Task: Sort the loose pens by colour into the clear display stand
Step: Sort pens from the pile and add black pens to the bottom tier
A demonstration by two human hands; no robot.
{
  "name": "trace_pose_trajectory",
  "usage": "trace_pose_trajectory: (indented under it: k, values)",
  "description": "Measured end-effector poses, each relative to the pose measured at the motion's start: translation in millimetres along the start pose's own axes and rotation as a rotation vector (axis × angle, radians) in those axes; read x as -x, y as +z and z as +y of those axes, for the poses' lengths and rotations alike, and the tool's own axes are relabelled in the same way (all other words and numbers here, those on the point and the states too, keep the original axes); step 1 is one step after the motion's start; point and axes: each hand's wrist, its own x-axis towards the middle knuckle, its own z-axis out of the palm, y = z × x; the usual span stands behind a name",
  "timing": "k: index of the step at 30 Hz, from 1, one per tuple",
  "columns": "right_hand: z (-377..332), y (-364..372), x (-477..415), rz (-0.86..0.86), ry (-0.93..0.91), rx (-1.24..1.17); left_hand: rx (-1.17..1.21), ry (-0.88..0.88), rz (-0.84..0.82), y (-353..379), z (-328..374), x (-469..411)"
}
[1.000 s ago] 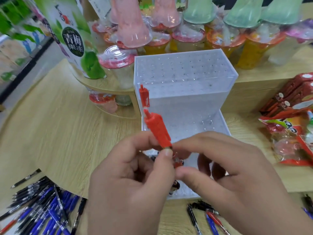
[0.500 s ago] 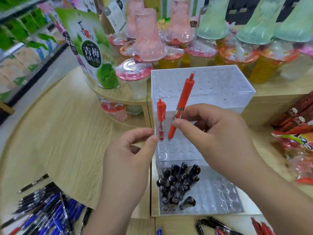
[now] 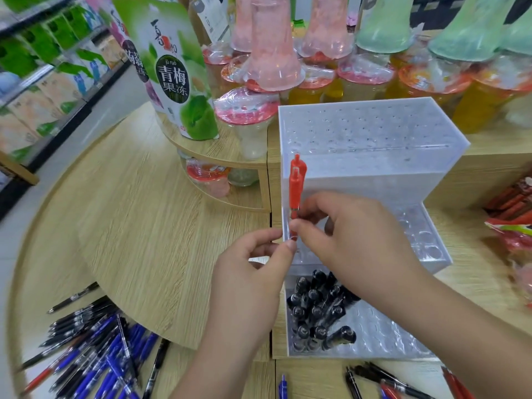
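A clear stepped display stand (image 3: 374,133) sits on the wooden table. Black pens (image 3: 319,309) fill the left part of its lowest tier. Two red pens (image 3: 296,185) stand upright, one behind the other, at the left edge of the middle tier. My right hand (image 3: 351,240) pinches the lower part of the front red pen. My left hand (image 3: 253,272) has its thumb and forefinger at the base of the red pens, by the stand's left wall. Which pen the left fingers pinch I cannot tell.
Loose blue, black and red pens (image 3: 95,355) lie in a heap at the lower left, with more pens (image 3: 388,381) along the front edge. Jelly cups (image 3: 273,53) and a green pouch (image 3: 172,70) stand behind the stand. Red snack packets (image 3: 515,220) lie at the right.
My right hand brought the tilted red pen down and upright beside the first red pen at the middle tier's left edge. The view shifted slightly.
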Motion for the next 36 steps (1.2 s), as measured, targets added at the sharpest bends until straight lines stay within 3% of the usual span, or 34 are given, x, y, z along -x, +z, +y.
trace_pose_trajectory:
  k: [14,17,20,25,28,30,33,36]
  values:
    - [-15,-5,-4,-0.035,0.016,0.259,0.033,0.02,0.019,2,-6,2]
    - [-13,-7,-2,-0.056,0.037,0.178,0.041,0.01,0.037,2,-5,6]
    - [-3,-24,9,-0.078,0.077,-0.051,0.07,0.017,0.119,-6,-5,18]
    - [34,-57,95,0.194,0.039,-0.224,0.114,0.045,0.304,-15,-32,75]
    - [68,-49,164,0.241,0.12,-0.2,0.047,-0.044,0.321,10,-69,120]
    - [100,-29,198,0.189,0.197,-0.132,0.012,-0.17,0.292,37,-102,140]
    - [156,12,235,-0.051,0.315,0.067,-0.128,-0.343,0.07,83,-155,156]
    - [199,50,243,-0.164,0.311,0.238,-0.283,-0.397,-0.026,122,-193,152]
